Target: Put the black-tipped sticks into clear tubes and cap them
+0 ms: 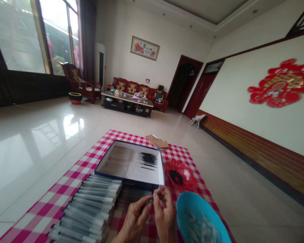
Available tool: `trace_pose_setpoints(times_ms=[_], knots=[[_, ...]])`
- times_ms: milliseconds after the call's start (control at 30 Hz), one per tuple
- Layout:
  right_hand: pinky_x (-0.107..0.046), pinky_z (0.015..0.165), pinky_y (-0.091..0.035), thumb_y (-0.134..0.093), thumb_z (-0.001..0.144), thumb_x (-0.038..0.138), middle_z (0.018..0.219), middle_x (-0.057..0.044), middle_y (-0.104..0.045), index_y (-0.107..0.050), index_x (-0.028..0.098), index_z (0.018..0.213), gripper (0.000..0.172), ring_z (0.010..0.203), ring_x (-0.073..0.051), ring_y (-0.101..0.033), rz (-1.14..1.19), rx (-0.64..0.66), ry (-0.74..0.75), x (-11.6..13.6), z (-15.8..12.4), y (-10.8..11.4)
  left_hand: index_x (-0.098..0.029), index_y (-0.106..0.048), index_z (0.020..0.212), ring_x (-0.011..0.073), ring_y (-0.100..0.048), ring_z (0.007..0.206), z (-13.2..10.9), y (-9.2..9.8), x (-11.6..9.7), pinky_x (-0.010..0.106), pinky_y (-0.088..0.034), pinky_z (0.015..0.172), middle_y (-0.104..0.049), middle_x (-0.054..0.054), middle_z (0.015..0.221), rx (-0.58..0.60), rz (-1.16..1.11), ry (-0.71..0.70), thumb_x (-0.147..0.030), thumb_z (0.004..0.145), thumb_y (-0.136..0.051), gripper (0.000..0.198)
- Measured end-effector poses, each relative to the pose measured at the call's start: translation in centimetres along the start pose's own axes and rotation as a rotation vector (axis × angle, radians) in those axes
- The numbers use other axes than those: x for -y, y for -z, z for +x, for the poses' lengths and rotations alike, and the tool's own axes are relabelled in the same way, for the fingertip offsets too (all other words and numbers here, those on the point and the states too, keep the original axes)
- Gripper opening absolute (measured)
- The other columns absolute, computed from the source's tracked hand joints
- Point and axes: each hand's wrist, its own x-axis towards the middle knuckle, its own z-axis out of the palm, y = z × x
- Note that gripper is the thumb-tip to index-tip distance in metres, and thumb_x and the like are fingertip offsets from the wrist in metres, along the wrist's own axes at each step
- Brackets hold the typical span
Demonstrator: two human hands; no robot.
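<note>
My left hand (134, 219) and my right hand (164, 212) meet just above the near edge of the table, fingers pinched together on a thin dark pen-like stick (149, 201) between them. Right behind them lies a shallow dark-rimmed box (131, 162) with loose thin sticks spread on its white bottom. A long row of clear-capped pens (91, 206) lies to the left of my hands. A blue bowl (200, 219) with small pale pieces sits at my right.
The table carries a red-and-white checked cloth (66, 189). A red plastic dish (181, 175) with dark bits stands behind the blue bowl, and a brown cardboard piece (158, 141) lies at the far end. Beyond is a glossy tiled floor, a sofa and a low table.
</note>
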Motion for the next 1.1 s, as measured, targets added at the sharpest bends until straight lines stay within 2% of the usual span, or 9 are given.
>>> trace_pose_setpoints(times_ms=[67,167,267,333,400,467,600,967,1100], knots=[[-0.031,0.072,-0.056,-0.058,0.082,0.037,0.089,-0.007,-0.07,-0.062,0.02,0.098,0.023,0.081,-0.021,-0.067,-0.071,0.012,0.074,0.2,-0.5,-0.1,-0.019,-0.064,0.116,0.0199,-0.064,0.091,0.1,0.0,0.0,0.025,-0.049,0.082,-0.071,0.007,0.1,0.001,-0.04,0.02,-0.035,0.091,-0.049,0.033],[-0.031,0.076,-0.055,-0.053,0.086,0.031,0.093,-0.007,-0.07,-0.067,0.023,0.091,0.017,0.086,-0.021,-0.067,-0.166,0.082,0.216,1.0,-0.8,0.4,-0.018,-0.064,0.116,0.0212,-0.063,0.094,0.0,0.0,0.1,0.026,-0.05,0.083,-0.071,0.007,0.096,-0.02,-0.068,0.036,-0.037,0.091,-0.049,0.035],[-0.03,0.081,-0.054,-0.05,0.088,0.027,0.101,-0.007,-0.068,-0.069,0.024,0.094,0.021,0.094,-0.02,-0.065,-0.27,0.229,0.312,1.4,0.5,2.2,-0.017,-0.065,0.115,0.018,-0.064,0.078,-0.1,-0.1,0.5,0.024,-0.052,0.072,-0.071,0.005,0.084,-0.021,-0.057,0.047,-0.039,0.09,-0.05,0.036],[-0.03,0.083,-0.053,-0.048,0.089,0.027,0.101,-0.007,-0.068,-0.069,0.024,0.097,0.023,0.095,-0.02,-0.065,-0.348,0.295,0.318,1.1,2.8,3.9,-0.016,-0.066,0.113,0.0145,-0.059,0.065,-0.2,-0.2,0.6,0.02,-0.05,0.062,-0.068,0.004,0.076,-0.017,-0.032,0.066,-0.04,0.089,-0.051,0.036],[-0.031,0.085,-0.052,-0.046,0.091,0.029,0.1,-0.006,-0.067,-0.068,0.022,0.097,0.023,0.093,-0.019,-0.064,-0.48,0.28,0.248,0.4,5.9,5.7,-0.016,-0.066,0.112,0.0121,-0.054,0.058,-0.3,-0.3,0.6,0.019,-0.046,0.056,-0.066,0.002,0.07,-0.016,-0.013,0.086,-0.041,0.09,-0.05,0.037],[-0.031,0.085,-0.051,-0.049,0.091,0.031,0.107,-0.005,-0.065,-0.066,0.025,0.1,0.021,0.094,-0.018,-0.063,-0.68,0.319,0.082,-0.7,9.2,7.1,-0.016,-0.065,0.112,0.0113,-0.051,0.058,-0.3,-0.3,0.7,0.018,-0.045,0.055,-0.064,0.002,0.071,-0.014,-0.008,0.097,-0.041,0.09,-0.05,0.037],[-0.037,0.083,-0.051,-0.054,0.091,0.033,0.12,-0.006,-0.057,-0.058,0.023,0.113,0.025,0.099,-0.019,-0.059,-0.771,0.355,-0.026,-3.0,13.7,8.2,-0.015,-0.066,0.111,0.0102,-0.045,0.054,-0.2,-0.4,0.9,0.018,-0.041,0.052,-0.058,0.0,0.063,-0.004,-0.039,0.109,-0.043,0.09,-0.049,0.039],[-0.039,0.081,-0.052,-0.055,0.09,0.034,0.118,-0.006,-0.057,-0.055,0.018,0.116,0.031,0.098,-0.02,-0.06,-0.917,0.541,-0.224,-8.6,16.0,7.1,-0.015,-0.065,0.11,0.009,-0.041,0.051,-0.2,-0.4,1.2,0.017,-0.038,0.048,-0.051,-0.002,0.057,-0.001,-0.064,0.106,-0.044,0.09,-0.049,0.039],[-0.036,0.08,-0.049,-0.063,0.08,0.017,0.086,-0.007,-0.068,-0.067,0.015,0.079,0.004,0.085,-0.021,-0.064,-0.9,0.514,-0.164,-7.8,16.4,7.5,-0.015,-0.065,0.11,0.0102,-0.043,0.053,-0.2,-0.4,1.4,0.018,-0.039,0.051,-0.053,-0.001,0.059,-0.001,-0.026,0.09,-0.044,0.09,-0.047,0.04]])
